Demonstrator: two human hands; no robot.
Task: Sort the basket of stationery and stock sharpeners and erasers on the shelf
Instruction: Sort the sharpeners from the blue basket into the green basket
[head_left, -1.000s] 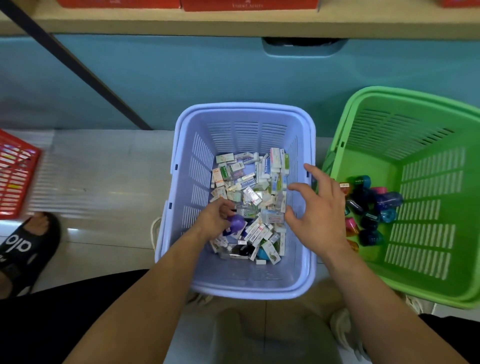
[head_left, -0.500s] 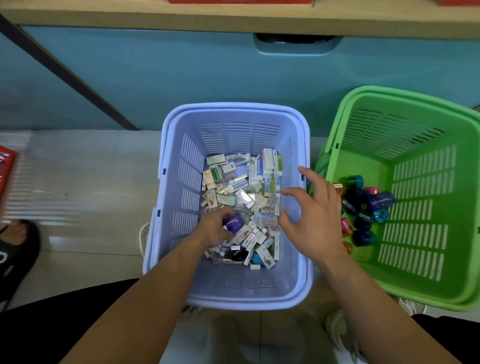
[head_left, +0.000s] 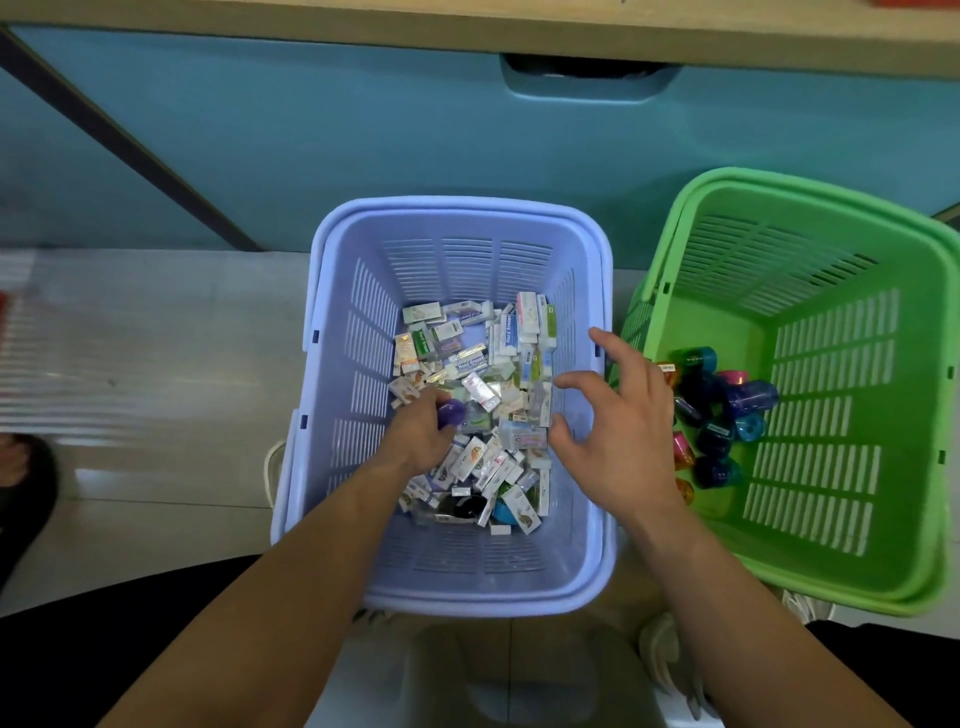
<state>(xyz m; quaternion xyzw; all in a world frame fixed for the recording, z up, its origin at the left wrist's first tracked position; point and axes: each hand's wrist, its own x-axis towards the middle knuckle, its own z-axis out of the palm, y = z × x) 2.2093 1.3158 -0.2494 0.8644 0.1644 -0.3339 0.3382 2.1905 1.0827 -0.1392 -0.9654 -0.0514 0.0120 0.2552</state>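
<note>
Left hand (head_left: 421, 434) inside slatted lilac plastic basket (head_left: 332, 415), fingers curled round rounded purple sharpener (head_left: 451, 413) — amid boxed erasers (head_left: 511, 358). Right hand (head_left: 621, 434) above, fingers spread. Barrel-shaped sharpeners (head_left: 727, 410) in green basket (head_left: 831, 467), right.

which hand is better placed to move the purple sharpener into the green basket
Left: the left hand grips the purple sharpener; the right hand hovers open and empty, though nearer the green basket.

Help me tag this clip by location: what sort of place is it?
Probably a stationery shop, down at floor level: a purple basket holding many small boxed erasers, a green basket of coloured sharpeners, and a wooden shelf edge above.
</note>
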